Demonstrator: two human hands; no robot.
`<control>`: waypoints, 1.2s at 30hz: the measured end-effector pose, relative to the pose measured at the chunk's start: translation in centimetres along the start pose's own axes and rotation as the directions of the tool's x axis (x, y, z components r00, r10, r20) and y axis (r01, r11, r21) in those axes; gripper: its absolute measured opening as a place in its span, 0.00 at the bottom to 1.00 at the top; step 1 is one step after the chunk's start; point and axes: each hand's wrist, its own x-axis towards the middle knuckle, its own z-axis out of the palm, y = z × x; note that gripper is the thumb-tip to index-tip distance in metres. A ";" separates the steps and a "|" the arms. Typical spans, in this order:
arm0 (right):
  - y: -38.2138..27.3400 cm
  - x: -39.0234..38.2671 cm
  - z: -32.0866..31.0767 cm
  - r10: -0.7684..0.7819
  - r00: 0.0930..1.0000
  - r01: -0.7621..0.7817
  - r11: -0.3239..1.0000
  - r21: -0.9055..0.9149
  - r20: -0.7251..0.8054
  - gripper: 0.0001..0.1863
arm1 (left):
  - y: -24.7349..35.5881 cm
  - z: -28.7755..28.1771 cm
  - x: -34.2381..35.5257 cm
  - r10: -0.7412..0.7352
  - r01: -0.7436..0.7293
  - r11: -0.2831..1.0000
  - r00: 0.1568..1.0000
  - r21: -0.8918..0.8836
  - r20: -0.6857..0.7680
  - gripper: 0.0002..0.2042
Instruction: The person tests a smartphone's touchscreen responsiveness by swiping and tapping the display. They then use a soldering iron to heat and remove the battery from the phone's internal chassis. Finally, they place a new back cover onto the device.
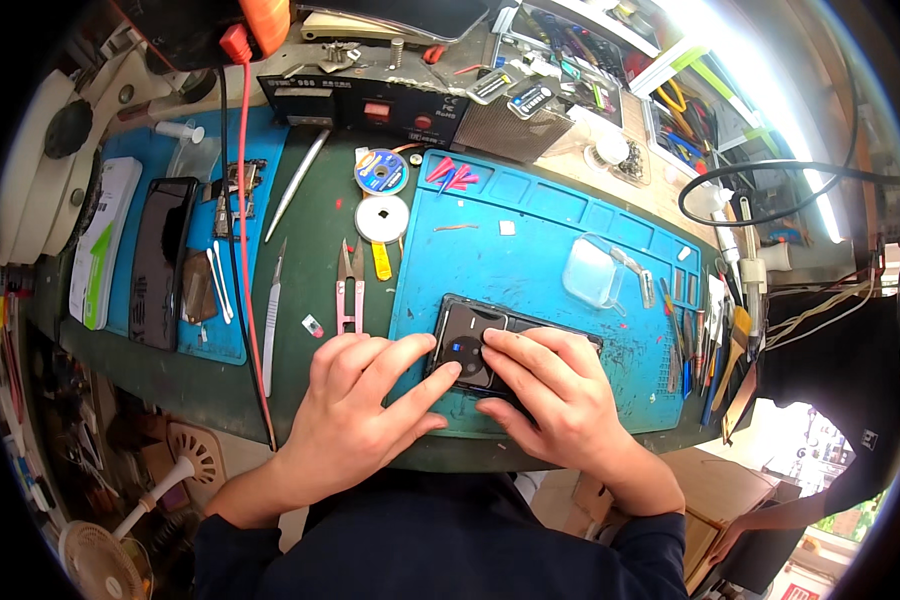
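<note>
A dark smartphone [460, 325] lies back up on the blue silicone work mat [530, 260], its round camera area and a small blue patch showing. My left hand [365, 400] is open with fingers spread, its fingertips at the phone's left end and on the camera area. Across the phone's middle, my right hand [560, 395] presses its fingers on the top, with the thumb at the near edge. The right hand hides most of the phone's right half. Just left of the phone lie pink-handled cutters [349, 295].
Solder spools [382, 218], a scalpel [272, 325] and red and black cables [248, 330] lie to the left. Another phone [160, 265] rests farther left. A clear plastic box [590, 270] sits on the mat, with brushes [732, 350] at right. Another person's arm [780, 515] shows at lower right.
</note>
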 end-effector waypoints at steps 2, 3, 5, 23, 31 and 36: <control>-0.1 -0.2 0.3 0.010 1.000 -0.010 1.000 -0.008 -0.005 0.27 | 0.0 0.0 0.1 0.018 -0.018 1.000 1.000 0.005 0.009 0.28; -0.1 -0.3 0.4 0.017 1.000 -0.017 1.000 -0.013 -0.008 0.27 | 0.0 0.0 0.2 0.029 -0.029 1.000 0.999 0.007 0.015 0.28; -0.3 -0.2 0.2 0.016 1.000 -0.016 1.000 -0.027 -0.006 0.27 | 0.1 0.1 0.3 0.041 -0.041 0.999 0.999 0.021 0.024 0.28; -0.8 -1.6 0.3 0.028 1.000 -0.029 0.993 -0.117 -0.005 0.33 | 0.8 0.3 2.1 0.018 -0.018 0.996 1.000 0.086 0.001 0.33; -1.3 -2.5 0.7 0.063 0.998 -0.066 0.990 -0.122 -0.028 0.33 | 1.6 1.1 2.2 0.075 -0.088 0.970 0.995 0.228 0.066 0.32; -1.2 -4.5 0.2 0.077 0.993 -0.089 0.986 -0.141 -0.089 0.30 | 2.0 1.0 2.9 0.092 -0.105 0.964 0.994 0.244 0.067 0.33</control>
